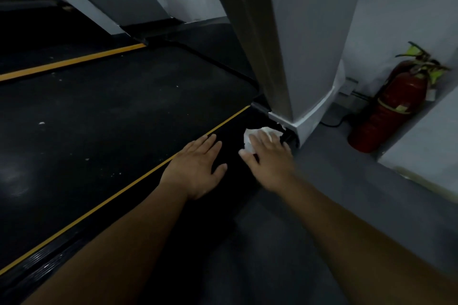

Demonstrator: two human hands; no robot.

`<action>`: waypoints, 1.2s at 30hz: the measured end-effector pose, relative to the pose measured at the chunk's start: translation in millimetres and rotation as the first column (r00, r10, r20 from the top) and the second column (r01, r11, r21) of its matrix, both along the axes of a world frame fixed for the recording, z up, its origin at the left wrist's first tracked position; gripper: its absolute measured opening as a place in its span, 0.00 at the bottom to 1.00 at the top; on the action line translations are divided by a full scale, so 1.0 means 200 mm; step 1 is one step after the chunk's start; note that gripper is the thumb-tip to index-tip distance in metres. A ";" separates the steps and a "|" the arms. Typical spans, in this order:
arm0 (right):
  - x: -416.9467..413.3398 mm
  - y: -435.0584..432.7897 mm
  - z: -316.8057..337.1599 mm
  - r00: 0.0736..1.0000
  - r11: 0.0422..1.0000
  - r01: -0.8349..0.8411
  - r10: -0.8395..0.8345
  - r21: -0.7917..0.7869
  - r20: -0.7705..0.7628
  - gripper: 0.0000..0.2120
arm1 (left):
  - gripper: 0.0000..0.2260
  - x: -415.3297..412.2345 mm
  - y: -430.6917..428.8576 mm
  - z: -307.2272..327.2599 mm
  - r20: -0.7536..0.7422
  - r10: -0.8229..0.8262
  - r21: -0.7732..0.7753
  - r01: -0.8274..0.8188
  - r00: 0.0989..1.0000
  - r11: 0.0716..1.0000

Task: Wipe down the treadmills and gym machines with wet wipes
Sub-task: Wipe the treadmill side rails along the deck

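Nearest the camera, two bare forearms reach forward and down over the black side rail (173,225) of a treadmill, which runs diagonally between a thin yellow stripe (99,207) and the dark grey floor (347,193). The left hand (198,168) lies flat on this rail, palm down, with its fingers straight and slightly spread; the fingertips reach up to the yellow stripe and the hand holds nothing. Just beside it, the right hand (269,156) presses down with extended fingers on a crumpled white wet wipe (247,140), which sits on the front end of the same rail; the wipe shows beyond and to the left of the fingers, and the hand is somewhat blurred. To the left of the stripe stretches the wide black treadmill belt (111,119), dotted with small pale specks. Directly beyond the wipe, the treadmill's tall grey upright column (285,44) rises from a white base cover (304,121), the wipe lying just short of that cover. Further right, a red fire extinguisher (394,109) with yellow-green tags at its handle stands on the floor against the pale wall (396,7), and a black cable (332,123) trails along the floor near it. At the far left, a second yellow stripe (74,60) marks the belt's other edge.
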State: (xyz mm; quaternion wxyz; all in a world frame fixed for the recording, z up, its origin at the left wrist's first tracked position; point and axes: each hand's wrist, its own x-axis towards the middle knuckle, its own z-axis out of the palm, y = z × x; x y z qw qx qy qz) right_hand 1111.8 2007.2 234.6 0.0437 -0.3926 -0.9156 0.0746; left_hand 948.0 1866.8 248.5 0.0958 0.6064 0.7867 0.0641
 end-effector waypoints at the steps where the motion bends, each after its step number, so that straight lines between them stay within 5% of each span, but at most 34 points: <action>1: 0.00 -0.06 -0.01 1.000 1.000 -0.022 0.022 0.000 -0.009 0.48 | 0.31 0.00 0.00 0.00 0.006 -0.003 0.009 0.003 1.000 1.000; 5: 0.19 -0.28 -0.06 0.975 0.976 -0.217 0.218 0.027 -0.032 0.48 | 0.30 0.00 0.00 -0.01 0.003 0.008 0.069 -0.008 1.000 0.998; 13: 0.00 0.06 0.05 1.000 1.000 0.025 -0.025 -0.009 0.008 0.36 | 0.29 0.07 -0.18 -0.01 0.011 -0.023 0.038 0.023 1.000 0.999; 16: 0.04 -0.11 0.01 0.995 0.995 -0.095 0.095 -0.008 0.005 0.41 | 0.40 0.09 -0.26 -0.02 0.010 -0.027 0.046 0.026 1.000 0.999; 19: 0.15 -0.18 -0.02 0.986 0.986 -0.164 0.162 0.042 0.043 0.48 | 0.39 0.09 -0.32 -0.03 -0.007 -0.031 0.037 0.031 0.999 0.999; 24: -0.03 -0.13 0.07 0.996 0.998 -0.061 0.062 -0.028 0.065 0.35 | 0.43 0.11 -0.48 -0.03 -0.009 -0.006 0.050 0.006 1.000 0.999; 29: 0.06 -0.55 -0.04 0.916 0.915 -0.399 0.401 0.049 -0.014 0.44 | 0.38 0.11 -0.67 -0.06 0.038 0.055 0.120 -0.059 0.998 0.991; 36: -0.07 -0.54 -0.01 0.960 0.960 -0.276 0.277 0.039 -0.040 0.44 | 0.35 0.14 -0.76 -0.08 0.007 0.154 0.133 -0.153 0.988 0.979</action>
